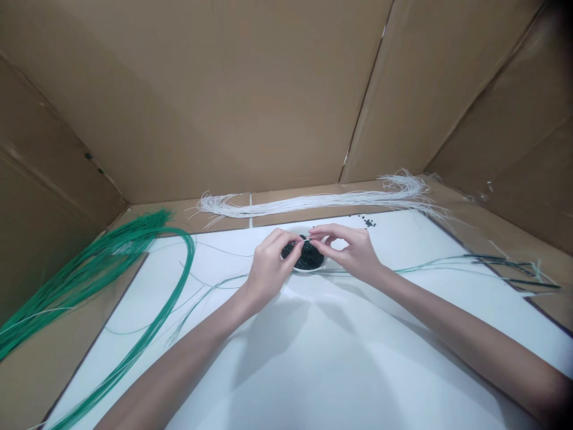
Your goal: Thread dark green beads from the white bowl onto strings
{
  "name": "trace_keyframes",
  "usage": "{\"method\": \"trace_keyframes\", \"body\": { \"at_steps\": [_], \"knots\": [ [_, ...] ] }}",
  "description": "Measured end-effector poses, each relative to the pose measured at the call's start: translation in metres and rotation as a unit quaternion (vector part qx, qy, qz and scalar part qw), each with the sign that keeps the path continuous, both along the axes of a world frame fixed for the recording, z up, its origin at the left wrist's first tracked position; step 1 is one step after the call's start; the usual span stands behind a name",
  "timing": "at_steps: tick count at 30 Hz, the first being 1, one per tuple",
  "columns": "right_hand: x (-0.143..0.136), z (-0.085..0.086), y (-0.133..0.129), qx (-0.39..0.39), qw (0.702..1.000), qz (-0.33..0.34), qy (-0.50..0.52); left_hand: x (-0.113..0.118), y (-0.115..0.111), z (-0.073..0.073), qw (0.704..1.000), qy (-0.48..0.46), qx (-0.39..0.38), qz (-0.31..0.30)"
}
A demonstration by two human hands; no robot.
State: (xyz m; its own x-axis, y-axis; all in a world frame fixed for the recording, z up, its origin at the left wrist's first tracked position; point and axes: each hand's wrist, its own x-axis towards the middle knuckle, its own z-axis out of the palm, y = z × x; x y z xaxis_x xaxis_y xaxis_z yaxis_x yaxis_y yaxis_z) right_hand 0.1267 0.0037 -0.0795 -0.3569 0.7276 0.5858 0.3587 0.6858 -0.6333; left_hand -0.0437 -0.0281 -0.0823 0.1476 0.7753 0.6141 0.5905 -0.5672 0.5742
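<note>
My left hand (272, 257) and my right hand (351, 246) meet over a small white bowl (307, 271), with thumb and fingertips pinched on both sides. A thin white strand (307, 240) runs between the fingertips, and my right hand grips it. At my left fingertips there is a small dark piece (293, 242) that looks like a bead, partly covered by the fingers. Dark beads (311, 257) fill the bowl beneath. Its left and right sides are partly hidden by my hands.
A bundle of white strands (304, 205) lies behind the white board (308, 370). Long green strands (179, 286) curve along the left. Loose dark beads (369, 223) lie behind my right hand. Dark beaded strands (505, 261) rest at the right edge. Cardboard walls (250, 95) enclose the back and sides.
</note>
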Motion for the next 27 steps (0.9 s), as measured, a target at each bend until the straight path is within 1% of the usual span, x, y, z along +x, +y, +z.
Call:
{"method": "trace_keyframes", "body": {
  "at_steps": [11,16,22,27],
  "knots": [
    [-0.0003,-0.0008,0.0004,0.028,1.0,0.008,-0.005,0.0001,0.0003,-0.0013,1.0,0.005,0.006,-0.001],
    [0.0001,-0.0009,0.0013,0.025,1.0,0.004,-0.014,0.0,0.0,-0.0004,1.0,0.007,0.015,-0.005],
    [0.0013,-0.0006,0.0015,0.033,0.999,0.017,-0.003,0.0,0.0002,-0.0004,1.0,0.009,-0.006,-0.011],
    [0.001,-0.0017,0.0019,0.018,0.999,0.036,0.018,0.0002,0.0005,-0.0015,1.0,0.0,-0.023,-0.02]
  ]
}}
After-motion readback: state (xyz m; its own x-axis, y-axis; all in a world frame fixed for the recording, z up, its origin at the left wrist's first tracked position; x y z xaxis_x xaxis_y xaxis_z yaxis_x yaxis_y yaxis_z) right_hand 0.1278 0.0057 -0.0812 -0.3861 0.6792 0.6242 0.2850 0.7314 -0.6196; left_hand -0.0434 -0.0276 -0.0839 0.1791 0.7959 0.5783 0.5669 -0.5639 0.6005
